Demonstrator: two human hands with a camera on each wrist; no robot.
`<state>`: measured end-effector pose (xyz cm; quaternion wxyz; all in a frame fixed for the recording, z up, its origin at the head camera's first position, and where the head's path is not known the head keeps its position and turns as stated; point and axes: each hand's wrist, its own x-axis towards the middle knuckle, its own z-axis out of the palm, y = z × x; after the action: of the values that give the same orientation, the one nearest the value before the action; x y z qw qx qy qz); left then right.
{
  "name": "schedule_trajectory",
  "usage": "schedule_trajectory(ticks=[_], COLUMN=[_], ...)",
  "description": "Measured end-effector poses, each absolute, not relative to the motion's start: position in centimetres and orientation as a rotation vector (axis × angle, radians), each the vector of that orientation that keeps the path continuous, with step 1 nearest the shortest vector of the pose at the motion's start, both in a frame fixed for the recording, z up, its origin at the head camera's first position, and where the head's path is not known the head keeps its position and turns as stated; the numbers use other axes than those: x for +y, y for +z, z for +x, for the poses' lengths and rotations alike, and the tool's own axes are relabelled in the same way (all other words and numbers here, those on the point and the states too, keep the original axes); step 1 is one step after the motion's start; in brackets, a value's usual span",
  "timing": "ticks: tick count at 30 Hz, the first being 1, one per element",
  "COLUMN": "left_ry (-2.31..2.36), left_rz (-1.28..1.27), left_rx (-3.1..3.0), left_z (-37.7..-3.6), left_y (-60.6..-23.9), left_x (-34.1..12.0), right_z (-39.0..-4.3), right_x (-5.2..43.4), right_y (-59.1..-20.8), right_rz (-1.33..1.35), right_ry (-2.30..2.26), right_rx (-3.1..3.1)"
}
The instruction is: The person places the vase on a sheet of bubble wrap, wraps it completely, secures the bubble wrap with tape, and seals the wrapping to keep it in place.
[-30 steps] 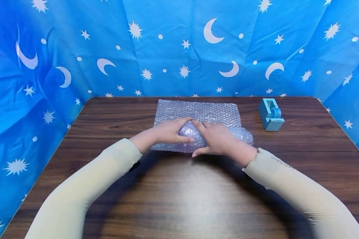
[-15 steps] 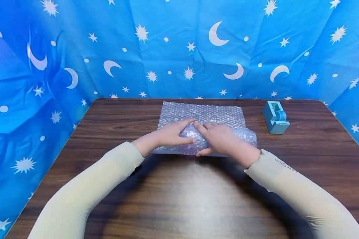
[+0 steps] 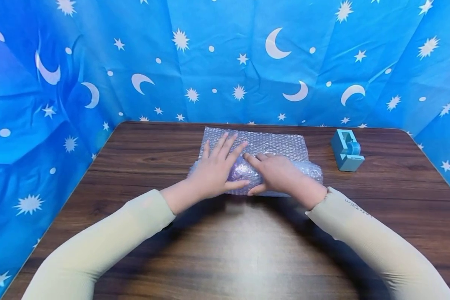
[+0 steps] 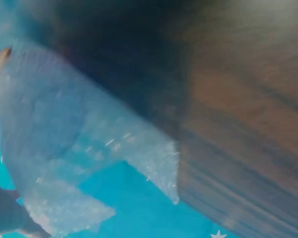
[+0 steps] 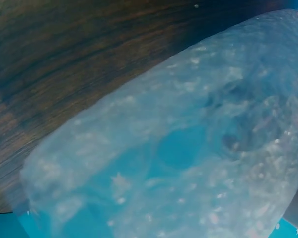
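Left hand (image 3: 214, 168): fingers straight, flat on bubble wrap (image 3: 270, 143) | Right hand (image 3: 275, 175): grip curled round wrapped roll (image 3: 307, 171) | Tape dispenser (image 3: 346, 150) apart on desk (image 3: 225, 246)

Tape dispenser (image 3: 347, 155) far right; bare table (image 3: 232, 250) near side.

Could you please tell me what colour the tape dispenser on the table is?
Light blue; the tape dispenser shows best in the head view.
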<state>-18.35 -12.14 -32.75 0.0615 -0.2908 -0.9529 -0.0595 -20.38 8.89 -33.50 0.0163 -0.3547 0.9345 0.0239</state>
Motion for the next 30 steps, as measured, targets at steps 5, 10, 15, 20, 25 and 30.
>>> schedule_trajectory(ticks=[5, 10, 15, 20, 25, 30], left_ry=[0.063, 0.222, 0.261, 0.231, 0.127, 0.181], left_rz=[-0.953, -0.982, -0.976, -0.984, -1.025, -1.046], left_rx=[-2.719, -2.579, -2.516, -2.575, -2.681, -2.703], left_z=[-17.3, -17.3, -17.5, -18.1, -18.8, -19.3], left_y=[-34.3, -35.3, -35.5, -35.0, -34.1, -33.5], left_x=[-12.9, -13.2, -13.3, -12.6, -11.6, -10.7], right_z=[-20.4, -20.4, -20.4, -20.8, -21.3, -21.7], right_x=[8.8, 8.9, 9.0, 9.3, 9.9, 10.5], right_y=[-33.6, -33.8, -33.8, -33.9, -34.3, -35.1], right_rz=[-1.103, -1.124, -1.144, -1.128, -1.094, -1.063], right_ry=[0.066, 0.064, 0.013, -0.107, -0.224, -0.335], right_rx=[2.908, 2.918, 2.914, 2.893, 2.867, 2.845])
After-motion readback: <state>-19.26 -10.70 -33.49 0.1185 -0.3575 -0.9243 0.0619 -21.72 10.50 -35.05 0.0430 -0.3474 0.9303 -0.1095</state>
